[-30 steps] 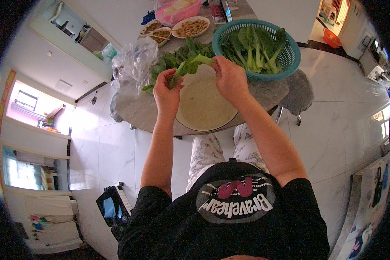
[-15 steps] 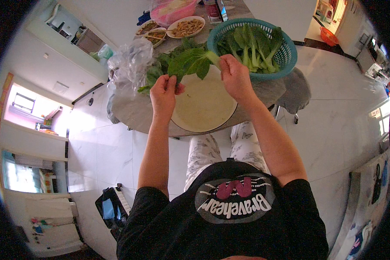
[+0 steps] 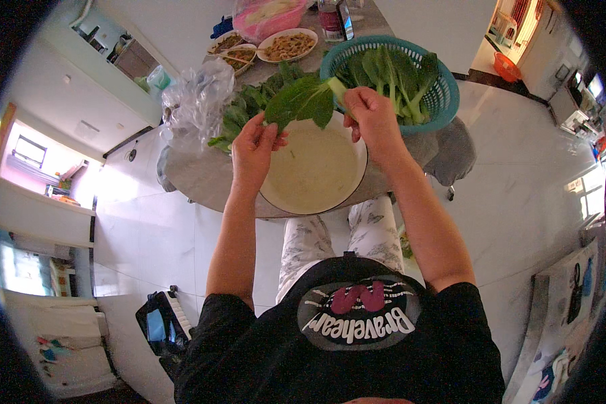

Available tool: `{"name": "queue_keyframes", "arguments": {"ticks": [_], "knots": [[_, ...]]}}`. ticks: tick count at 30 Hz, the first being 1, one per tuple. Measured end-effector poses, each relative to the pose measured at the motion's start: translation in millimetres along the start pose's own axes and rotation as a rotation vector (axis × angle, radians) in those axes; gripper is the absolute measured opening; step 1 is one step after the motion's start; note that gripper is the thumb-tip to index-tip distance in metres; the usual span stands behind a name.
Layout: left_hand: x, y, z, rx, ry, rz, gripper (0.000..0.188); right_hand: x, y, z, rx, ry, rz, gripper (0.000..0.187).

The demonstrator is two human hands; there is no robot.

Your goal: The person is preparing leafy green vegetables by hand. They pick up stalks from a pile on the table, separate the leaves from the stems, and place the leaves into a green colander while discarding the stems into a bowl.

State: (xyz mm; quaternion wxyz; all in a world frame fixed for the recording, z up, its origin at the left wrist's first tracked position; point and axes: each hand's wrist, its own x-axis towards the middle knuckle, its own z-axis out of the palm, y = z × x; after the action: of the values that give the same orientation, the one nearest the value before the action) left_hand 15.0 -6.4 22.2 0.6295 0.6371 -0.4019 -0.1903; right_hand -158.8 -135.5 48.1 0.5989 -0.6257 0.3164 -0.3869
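Note:
Over a wide, pale shallow basin (image 3: 314, 192), both my hands are at one leafy green vegetable (image 3: 303, 101). My right hand (image 3: 377, 124) is closed round its pale stem end. At the leaf end, the curled fingers of my left hand (image 3: 254, 143) pinch the leaf edge. A teal plastic colander (image 3: 446, 108) stands just beyond my right hand and holds several upright leafy greens (image 3: 390, 74). More loose greens (image 3: 246, 104) lie on the table behind my left hand. A few small bits show inside the basin.
Crumpled clear plastic bags (image 3: 198, 101) lie at the table's left. Farther back are plates of food (image 3: 288, 46), a pink bowl (image 3: 273, 23) and a jar (image 3: 330, 20). A grey-covered stool (image 3: 451, 158) is at the right. On the floor, a black case (image 3: 160, 323) lies at the left.
The leafy green has dipped slightly and turned a little between my hands. My right hand's fingers have shifted along its stem. The whole view has moved slightly.

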Motion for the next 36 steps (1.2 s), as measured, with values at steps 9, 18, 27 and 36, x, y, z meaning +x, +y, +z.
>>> {"name": "queue_keyframes", "arguments": {"ticks": [9,18,27,36], "knots": [[-1,-10,-3,0.141,-0.072,-0.016,0.029,64,-37,-62,0.142,0.180,-0.069,0.023],[-4,-3,-2,0.209,-0.101,0.028,0.026,99,33,-152,-0.735,0.117,0.227,0.024],[-7,-8,-5,0.311,-0.125,0.100,0.021,96,37,-144,-1.515,0.032,0.182,0.038],[-9,-6,-8,0.441,-0.141,0.232,0.017,33,-21,-58,-1.384,-0.027,-0.332,0.030]]}}
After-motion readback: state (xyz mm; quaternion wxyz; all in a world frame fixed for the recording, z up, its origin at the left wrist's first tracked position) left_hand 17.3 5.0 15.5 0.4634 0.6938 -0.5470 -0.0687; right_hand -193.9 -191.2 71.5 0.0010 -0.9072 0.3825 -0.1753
